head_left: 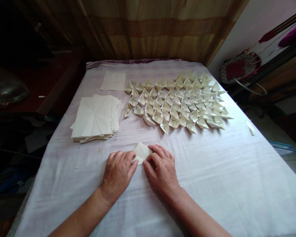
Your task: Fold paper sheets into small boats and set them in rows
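Note:
A small folded piece of paper (142,151) lies on the cloth-covered table between both hands, partly hidden by the fingers. My left hand (120,171) grips its left edge, thumb and fingers closed near the lower corner. On the other side, my right hand (162,166) pinches the right edge, its thumb at the lower corner. Beyond the left hand sits a stack of creased paper sheets (93,115). Rows of folded paper boats (174,108) stand close together beyond the right hand.
A single paper sheet (113,81) lies behind the stack. The white cloth (219,184) covers the table. A brown curtain (158,29) hangs along the far edge. Dark furniture (64,79) stands at the left, and a patterned bag (239,67) is at the right.

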`<state>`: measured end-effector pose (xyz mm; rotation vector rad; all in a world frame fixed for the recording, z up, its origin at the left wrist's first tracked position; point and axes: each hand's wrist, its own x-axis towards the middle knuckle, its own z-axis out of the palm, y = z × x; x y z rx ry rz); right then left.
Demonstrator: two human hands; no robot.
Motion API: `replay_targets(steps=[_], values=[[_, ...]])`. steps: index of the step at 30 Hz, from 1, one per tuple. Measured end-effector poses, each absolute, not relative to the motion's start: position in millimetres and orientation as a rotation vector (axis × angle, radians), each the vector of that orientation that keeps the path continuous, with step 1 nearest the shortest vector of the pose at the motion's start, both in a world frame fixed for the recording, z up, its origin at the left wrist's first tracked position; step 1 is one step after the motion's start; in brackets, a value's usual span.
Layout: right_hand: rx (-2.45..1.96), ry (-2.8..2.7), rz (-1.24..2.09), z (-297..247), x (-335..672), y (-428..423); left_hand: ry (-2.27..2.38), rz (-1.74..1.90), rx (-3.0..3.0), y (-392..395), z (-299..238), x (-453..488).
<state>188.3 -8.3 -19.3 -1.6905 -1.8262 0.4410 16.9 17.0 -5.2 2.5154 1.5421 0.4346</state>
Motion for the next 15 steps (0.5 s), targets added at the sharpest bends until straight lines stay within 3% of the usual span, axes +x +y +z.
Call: replay_targets(steps=[15], values=[[-1.765, -1.776, 0.459, -16.6, 180.6, -4.1, 1.567, 0.341, 2.504, 20.3, -3.7, 16.9]])
